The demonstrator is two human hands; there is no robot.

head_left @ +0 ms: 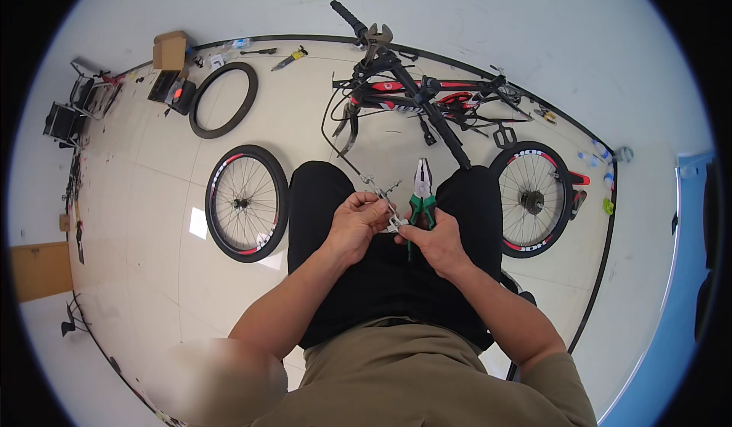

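Between my knees, my left hand (358, 225) pinches a small silver metal bike part (393, 212) with a bolt and arms. From its upper end a thin black cable (349, 164) runs up toward the bicycle. My right hand (436, 240) is closed round the green handles of combination pliers (422, 187), whose jaws point away from me and grip nothing. The right thumb reaches the lower end of the metal part. My fingers cover some of the part, so its exact kind is unclear.
Ahead lies a black and red bicycle frame (389, 86) with its handlebar (427, 103) toward me. A front wheel (246, 203) is on the left, a rear wheel (531, 198) on the right. Farther left are a loose tyre (223, 100), a cardboard box (171, 50) and a toolbox (164, 86).
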